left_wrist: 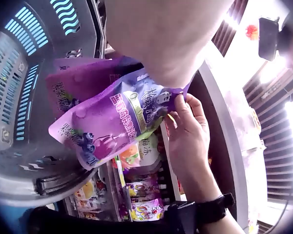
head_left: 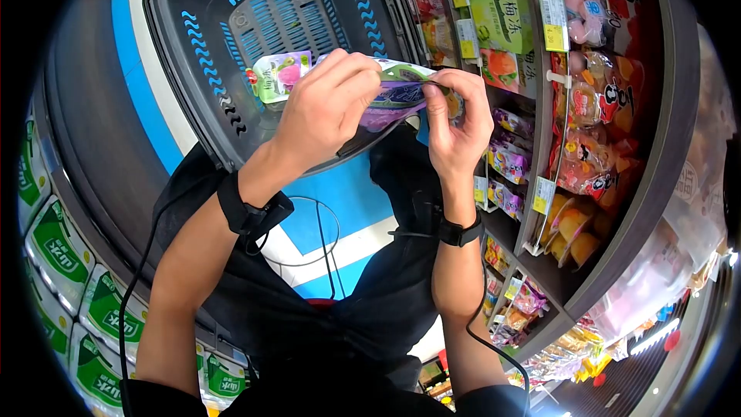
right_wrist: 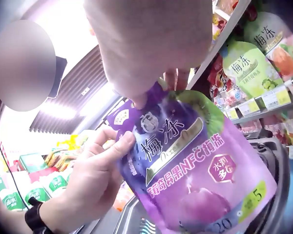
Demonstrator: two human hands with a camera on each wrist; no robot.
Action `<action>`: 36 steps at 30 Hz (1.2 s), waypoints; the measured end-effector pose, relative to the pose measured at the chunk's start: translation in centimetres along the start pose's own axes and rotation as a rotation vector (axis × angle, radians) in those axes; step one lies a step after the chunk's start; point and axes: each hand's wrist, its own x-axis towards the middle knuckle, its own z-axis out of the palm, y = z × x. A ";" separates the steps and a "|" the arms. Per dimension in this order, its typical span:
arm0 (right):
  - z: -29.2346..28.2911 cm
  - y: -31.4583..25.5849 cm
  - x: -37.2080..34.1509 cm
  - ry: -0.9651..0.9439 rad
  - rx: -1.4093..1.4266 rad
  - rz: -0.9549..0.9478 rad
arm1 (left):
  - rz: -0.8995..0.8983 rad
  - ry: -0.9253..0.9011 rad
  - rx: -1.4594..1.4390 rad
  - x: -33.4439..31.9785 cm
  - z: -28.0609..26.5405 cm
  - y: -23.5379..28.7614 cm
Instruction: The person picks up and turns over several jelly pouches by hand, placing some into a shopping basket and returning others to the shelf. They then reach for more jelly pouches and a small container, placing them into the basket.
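Observation:
My left hand (head_left: 328,108) and right hand (head_left: 461,120) hold purple jelly pouches over the near side of the shopping basket (head_left: 164,27). Two pouches overlap in the left wrist view: a front pouch (left_wrist: 105,122) with blueberries printed on it and a back pouch (left_wrist: 71,87) partly covered by it. The right thumb and fingers pinch a top corner. In the right wrist view, the left thumb and fingers grip the opposite top edge of a pouch (right_wrist: 205,175), its printed front facing that camera. A green-and-pink pouch (head_left: 270,89) lies inside the basket.
Shelves (head_left: 532,93) of bagged snacks and jelly pouches stand close on the right, with price tags (head_left: 553,23) along their edges. Green-and-white packs (head_left: 62,251) are stacked at the left. Black cables (head_left: 147,262) hang by both arms.

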 end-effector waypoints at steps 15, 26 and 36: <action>-1.2 -2.3 -1.1 0.169 0.170 -0.032 | -0.070 -0.183 -0.077 1.2 -0.7 -1.2; -3.5 -1.3 -2.6 0.315 0.297 0.234 | -0.461 -0.299 -0.401 0.6 2.1 -0.4; -6.4 2.5 -8.3 -0.144 0.988 0.947 | -0.700 -0.169 -0.720 -1.0 8.2 0.6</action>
